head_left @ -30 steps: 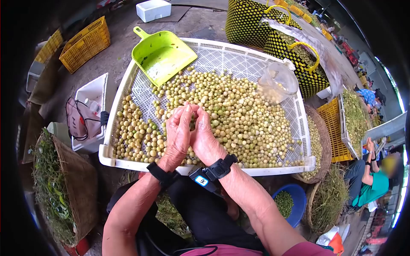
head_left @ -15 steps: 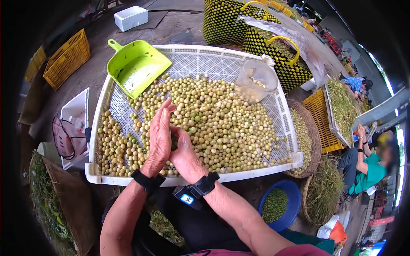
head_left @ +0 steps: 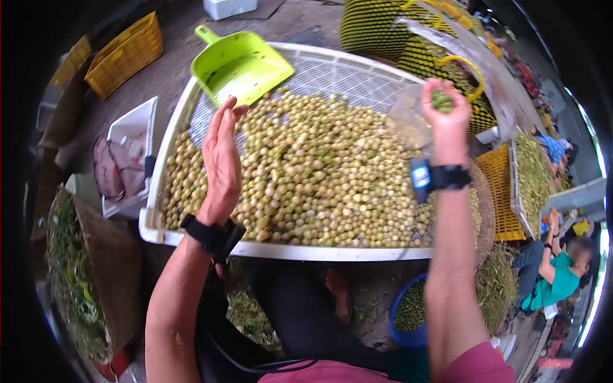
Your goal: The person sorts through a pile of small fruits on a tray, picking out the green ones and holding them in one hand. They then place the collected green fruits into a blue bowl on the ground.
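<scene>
A white mesh tray [head_left: 325, 252] holds a spread of small round yellowish fruits [head_left: 319, 166], with some greener ones among them. Over its left part, my left hand [head_left: 222, 153] is held upright on edge with its fingers stretched out and nothing in it. Cupped at the tray's right side, my right hand [head_left: 447, 121] holds several small green fruits [head_left: 442, 100]. Just left of that hand stands a clear plastic container [head_left: 405, 121], partly hidden by it. A lime-green dustpan [head_left: 246, 67] rests on the tray's far left corner.
Yellow-and-black woven bags [head_left: 373, 29] stand beyond the tray. A blue basin [head_left: 408, 319] of green fruits sits below right. At left are a yellow crate [head_left: 124, 54] and a white foam box [head_left: 150, 127]. A person in a green shirt [head_left: 552, 281] sits at right.
My hands, together over the fruits before, have parted. The right hand has moved right with green fruits in it; the left stays at the left. The view has shifted.
</scene>
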{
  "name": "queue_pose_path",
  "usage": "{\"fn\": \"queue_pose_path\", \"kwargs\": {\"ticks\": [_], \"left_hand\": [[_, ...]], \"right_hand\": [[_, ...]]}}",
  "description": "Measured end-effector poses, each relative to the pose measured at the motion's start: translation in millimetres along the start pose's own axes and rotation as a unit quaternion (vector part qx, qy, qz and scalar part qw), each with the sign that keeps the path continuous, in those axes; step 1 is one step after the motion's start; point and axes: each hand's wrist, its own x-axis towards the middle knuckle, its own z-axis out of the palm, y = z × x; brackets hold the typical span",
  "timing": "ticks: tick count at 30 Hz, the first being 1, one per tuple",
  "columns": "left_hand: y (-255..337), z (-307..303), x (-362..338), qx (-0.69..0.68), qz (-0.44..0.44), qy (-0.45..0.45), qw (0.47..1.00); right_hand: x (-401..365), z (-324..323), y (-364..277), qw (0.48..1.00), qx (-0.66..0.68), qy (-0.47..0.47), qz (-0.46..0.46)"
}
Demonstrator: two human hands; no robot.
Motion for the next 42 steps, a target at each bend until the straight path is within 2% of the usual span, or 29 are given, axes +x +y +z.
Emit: {"fn": "queue_pose_path", "kwargs": {"ticks": [1,3,4,5,6,7,9,10,11,13,16,17,19,21,22,25,26,28,29,30,33,34,35,36,37,38,39,41,42], "left_hand": [[-1.0,-8.5,2.8,-0.003,0.0,0.009,1.0],[-7.5,-30.8,8.1,0.048,-0.002,0.001,0.999],[-16.1,-41.9,11.2,0.055,-0.011,-0.02,0.998],[-23.8,-53.7,12.7,0.059,-0.018,-0.042,0.997],[-23.5,-66.5,10.6,0.11,-0.037,-0.097,0.988],[-26.6,-75.3,10.2,0.17,-0.044,-0.119,0.977],[-24.9,-83.7,3.9,0.263,-0.062,-0.172,0.947],[-20.7,-83.0,-1.2,0.29,-0.052,-0.219,0.93],[-17.0,-81.5,-6.8,0.316,-0.041,-0.265,0.91],[-36.5,-78.3,-21.3,0.333,0.042,-0.341,0.878],[-32.9,-67.4,-38.4,0.334,0.065,-0.435,0.834],[-37.5,-65.8,-42.5,0.325,0.076,-0.459,0.823],[-41.6,-66.7,-46.8,0.371,0.117,-0.461,0.798],[-49.1,-74.0,-47.8,0.474,0.137,-0.433,0.754],[-52.3,-78.5,-42.1,0.496,0.106,-0.418,0.753],[-47.2,-87.0,-30.4,0.482,0.145,-0.342,0.793],[-44.0,-84.3,-31.8,0.446,0.144,-0.36,0.806],[-37.9,-71.6,-46.3,0.362,0.154,-0.406,0.825],[-36.9,-66.2,-52.5,0.336,0.273,-0.444,0.785],[-37.7,-61.4,-61.6,0.322,0.252,-0.465,0.785],[-36.7,-61.7,-70.7,0.368,0.182,-0.498,0.764],[-36.4,-64.8,-64.7,0.412,0.152,-0.498,0.748],[-37.1,-68.0,-60.0,0.455,0.122,-0.497,0.729],[-38.1,-68.9,-57.9,0.504,0.129,-0.422,0.743],[-32.8,-70.9,-49.9,0.543,0.105,-0.419,0.72],[-39.0,-76.0,-49.3,0.532,0.151,-0.371,0.746],[-46.5,-80.6,-49.0,0.518,0.196,-0.321,0.768],[-48.3,-73.7,-49.5,0.506,0.185,-0.36,0.762],[-48.5,-69.6,-50.1,0.5,0.178,-0.378,0.759]], "right_hand": [[23.9,-6.2,-13.7,0.998,-0.033,0.058,-0.015],[55.0,-20.2,-27.7,0.967,-0.23,0.108,-0.001],[76.4,-39.5,-44.2,0.891,-0.446,0.081,0.025],[99.0,-61.3,-51.7,0.767,-0.638,0.043,0.044],[82.7,-51.3,-39.4,0.555,-0.81,-0.003,-0.19],[74.2,-45.1,-31.8,0.26,-0.876,-0.061,-0.401],[35.5,-19.9,7.5,0.422,-0.804,-0.191,-0.374],[-14.4,8.0,37.6,0.625,-0.757,-0.169,-0.089],[-28.8,-3.8,67.8,0.549,-0.763,-0.299,-0.161],[-88.9,10.9,127.6,0.615,-0.707,-0.346,0.047],[-124.6,3.4,193.2,0.558,-0.681,-0.472,-0.043],[-126.0,-0.6,211.1,0.518,-0.673,-0.522,-0.085],[-129.1,-4.7,222.4,0.459,-0.675,-0.569,-0.104],[-112.0,-3.3,223.6,0.39,-0.734,-0.549,-0.084],[-100.5,-2.3,218.9,0.375,-0.757,-0.527,-0.093],[-89.2,-4.7,196.5,0.476,-0.734,-0.452,-0.174],[-91.0,-7.1,187.0,0.478,-0.732,-0.467,-0.134],[-114.7,-15.3,178.0,0.456,-0.716,-0.511,-0.139],[-126.9,-19.1,173.8,0.445,-0.706,-0.532,-0.141],[-135.5,-28.0,172.3,0.436,-0.705,-0.546,-0.125],[-126.6,-39.2,146.6,0.302,-0.773,-0.537,-0.151],[-118.5,-39.0,141.2,0.284,-0.809,-0.499,-0.128],[-112.6,-40.2,142.7,0.333,-0.799,-0.482,-0.134],[-109.5,-34.8,144.4,0.382,-0.788,-0.462,-0.139],[-108.7,-30.5,145.3,0.429,-0.775,-0.442,-0.144],[-110.1,-27.1,152.1,0.446,-0.777,-0.43,-0.109],[-113.2,-24.0,164.1,0.46,-0.76,-0.441,-0.13],[-116.2,-17.9,190.3,0.486,-0.72,-0.463,-0.175],[-115.8,-17.2,200.9,0.474,-0.723,-0.478,-0.155]]}}
